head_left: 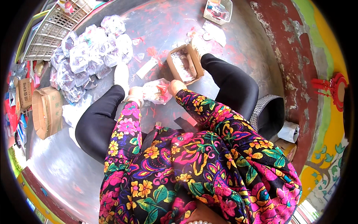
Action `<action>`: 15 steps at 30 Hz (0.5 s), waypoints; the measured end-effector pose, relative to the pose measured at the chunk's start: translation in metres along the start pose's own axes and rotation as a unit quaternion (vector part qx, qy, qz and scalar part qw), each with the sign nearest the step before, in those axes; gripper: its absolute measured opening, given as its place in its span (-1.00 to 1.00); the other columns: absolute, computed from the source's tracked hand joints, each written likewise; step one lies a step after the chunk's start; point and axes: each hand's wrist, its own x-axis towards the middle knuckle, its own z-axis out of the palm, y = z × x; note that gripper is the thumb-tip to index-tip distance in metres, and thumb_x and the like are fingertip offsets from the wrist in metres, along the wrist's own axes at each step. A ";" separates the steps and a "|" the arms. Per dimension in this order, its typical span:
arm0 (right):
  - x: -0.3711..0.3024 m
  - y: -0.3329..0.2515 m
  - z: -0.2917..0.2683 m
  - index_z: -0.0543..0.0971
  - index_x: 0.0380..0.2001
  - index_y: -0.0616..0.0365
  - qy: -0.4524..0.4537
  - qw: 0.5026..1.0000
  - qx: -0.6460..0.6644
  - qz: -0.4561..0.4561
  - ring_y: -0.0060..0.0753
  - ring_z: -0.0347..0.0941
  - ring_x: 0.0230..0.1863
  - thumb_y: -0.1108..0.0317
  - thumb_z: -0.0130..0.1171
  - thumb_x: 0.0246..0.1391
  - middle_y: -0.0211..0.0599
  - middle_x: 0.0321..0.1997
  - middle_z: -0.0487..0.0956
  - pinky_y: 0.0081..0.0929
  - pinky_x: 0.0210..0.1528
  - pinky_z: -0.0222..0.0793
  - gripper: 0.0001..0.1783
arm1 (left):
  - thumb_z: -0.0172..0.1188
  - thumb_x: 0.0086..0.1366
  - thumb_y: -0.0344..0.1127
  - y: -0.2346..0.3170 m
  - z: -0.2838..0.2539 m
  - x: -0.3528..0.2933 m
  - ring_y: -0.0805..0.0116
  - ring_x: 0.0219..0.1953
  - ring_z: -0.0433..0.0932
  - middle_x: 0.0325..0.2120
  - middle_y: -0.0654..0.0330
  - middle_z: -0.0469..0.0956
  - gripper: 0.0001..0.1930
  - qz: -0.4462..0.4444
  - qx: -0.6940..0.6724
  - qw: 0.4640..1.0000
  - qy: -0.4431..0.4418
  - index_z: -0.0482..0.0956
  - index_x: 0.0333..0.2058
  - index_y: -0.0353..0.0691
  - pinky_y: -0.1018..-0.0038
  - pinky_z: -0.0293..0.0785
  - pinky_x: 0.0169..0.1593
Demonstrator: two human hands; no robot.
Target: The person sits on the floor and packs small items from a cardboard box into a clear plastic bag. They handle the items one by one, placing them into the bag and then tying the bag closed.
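A clear plastic bag with red and pale contents is held low between my legs. My left hand is closed on its left side. At the bag's right edge my right hand is also closed on it, with most of its fingers hidden. Just beyond the right hand stands an open cardboard box holding pale, clear-wrapped pieces I cannot make out. A flat white piece lies on the floor beyond the bag.
A heap of filled clear bags lies at the far left, beside a white plastic crate. An open carton stands at left. A white basket sits at the far side. A dark checked container is right of my leg.
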 end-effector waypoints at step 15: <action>-0.048 -0.016 -0.010 0.53 -0.30 0.16 0.043 0.999 0.029 -0.004 -0.17 0.44 -0.17 0.07 0.01 -0.09 -0.08 -0.24 0.51 -0.34 -0.16 0.35 -0.60 | -0.03 0.02 -0.55 -0.005 -0.005 0.002 0.33 -0.71 0.36 -0.68 0.08 0.41 -0.91 0.000 -0.041 0.999 -0.009 0.44 -0.50 -0.44 0.51 0.26 -0.64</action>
